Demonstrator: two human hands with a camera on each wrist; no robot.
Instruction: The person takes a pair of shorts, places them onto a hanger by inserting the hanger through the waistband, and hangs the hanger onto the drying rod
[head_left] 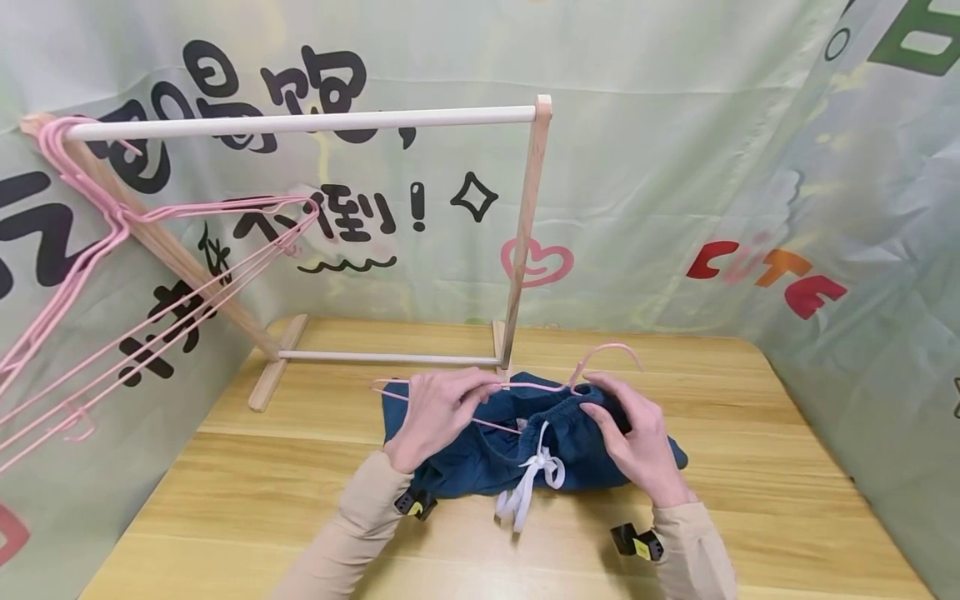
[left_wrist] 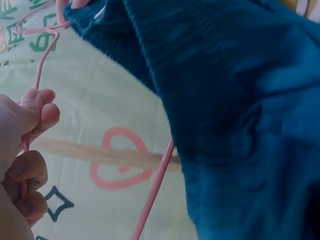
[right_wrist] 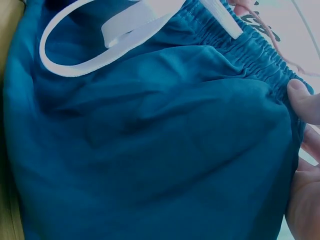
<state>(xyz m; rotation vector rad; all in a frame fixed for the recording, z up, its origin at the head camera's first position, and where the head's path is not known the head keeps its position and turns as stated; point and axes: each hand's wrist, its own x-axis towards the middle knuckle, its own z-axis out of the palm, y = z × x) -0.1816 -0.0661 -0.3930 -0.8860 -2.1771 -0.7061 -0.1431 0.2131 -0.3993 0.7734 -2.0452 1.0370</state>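
Observation:
Dark blue shorts [head_left: 480, 458] with a gathered elastic waistband and a white drawstring [head_left: 536, 471] tied in a bow lie on the table. A pink hanger [head_left: 536, 385] runs partly inside the waist opening, its hook pointing up and to the right. My left hand [head_left: 442, 412] curls its fingers round the hanger's arm, as the left wrist view also shows of the pink wire [left_wrist: 41, 67]. At the right end of the waistband, my right hand [head_left: 633, 429] pinches the fabric between thumb and fingers, beside the hook's base. Part of the hanger is hidden by the shorts.
Behind the shorts stands a rack with a white rail [head_left: 315, 123] and wooden posts [head_left: 525, 233]. Several pink hangers [head_left: 112, 217] hang at its left end, reaching toward the front left. Printed curtains [head_left: 637, 167] enclose the wooden table [head_left: 750, 467].

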